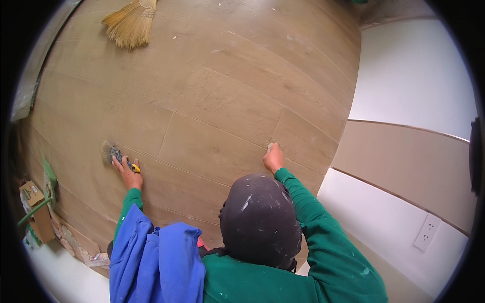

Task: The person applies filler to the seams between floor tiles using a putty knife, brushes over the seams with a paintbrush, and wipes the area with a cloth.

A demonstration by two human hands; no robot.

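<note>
My left hand (130, 175) grips a paintbrush (117, 154) with a dark, stained handle and a yellow end. Its pale bristles point left, at the wood-look floor (202, 146). On the right, my right hand (274, 159) is closed in a pinch near a joint between boards. Something small and pale may be between those fingertips, but I cannot make it out. Fine dust (204, 98) lies on the boards ahead of both hands. Between my green sleeves sits a rounded, dark, paint-flecked shape (260, 219); blue cloth (156, 257) hangs at the lower left.
A straw broom (131, 25) lies at the far left. The right side is bounded by a white and beige wall (404, 166) with an electrical outlet (428, 232). At the left edge are a cardboard box (40, 207) and a green plastic object (49, 177).
</note>
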